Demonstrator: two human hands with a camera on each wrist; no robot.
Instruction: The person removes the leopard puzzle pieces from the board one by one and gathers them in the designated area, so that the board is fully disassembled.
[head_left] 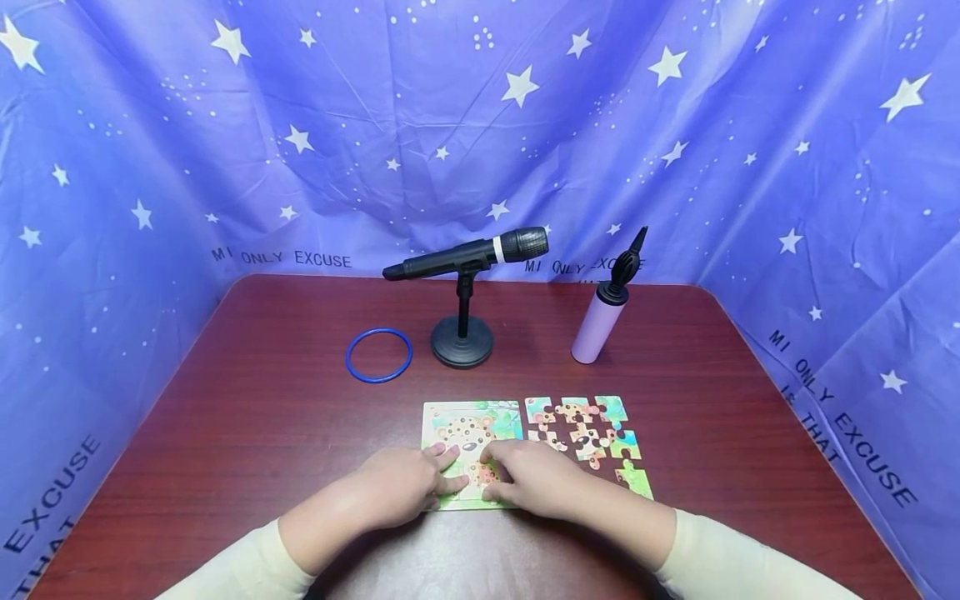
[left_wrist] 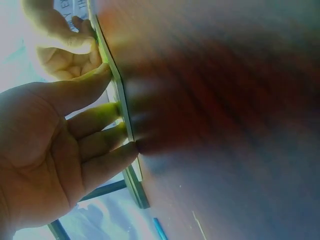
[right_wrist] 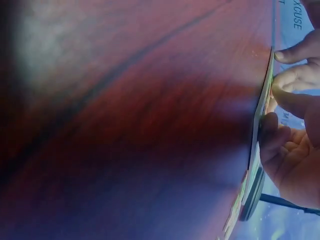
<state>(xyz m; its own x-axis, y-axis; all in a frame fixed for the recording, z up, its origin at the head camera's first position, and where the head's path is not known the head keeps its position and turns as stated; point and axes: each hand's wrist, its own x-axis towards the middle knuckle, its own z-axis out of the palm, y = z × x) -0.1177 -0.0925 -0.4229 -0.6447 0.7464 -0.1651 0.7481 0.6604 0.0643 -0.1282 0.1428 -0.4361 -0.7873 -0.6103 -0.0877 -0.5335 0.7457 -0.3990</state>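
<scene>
In the head view a puzzle board (head_left: 472,408) with a spotted cartoon animal lies flat near the table's front. My left hand (head_left: 397,486) rests on its left side, fingers fairly straight with the tips on the surface. The right hand (head_left: 542,477) is over the lower right of the board, its thumb and bent forefinger at either side of an orange spotted puzzle piece (head_left: 486,475). To the right lie loose puzzle pieces (head_left: 611,408), some partly hidden by the right forearm. Both wrist views show the board edge-on, with the left hand (left_wrist: 55,150) and the right hand (right_wrist: 292,160) at it.
Behind the board stands a black microphone (head_left: 465,260) on a round-based stand (head_left: 462,342). A blue ring (head_left: 378,356) lies left of it. At the right a purple hand pump (head_left: 597,329) with a black nozzle stands upright. A starry purple curtain (head_left: 450,125) surrounds the brown table (head_left: 285,400).
</scene>
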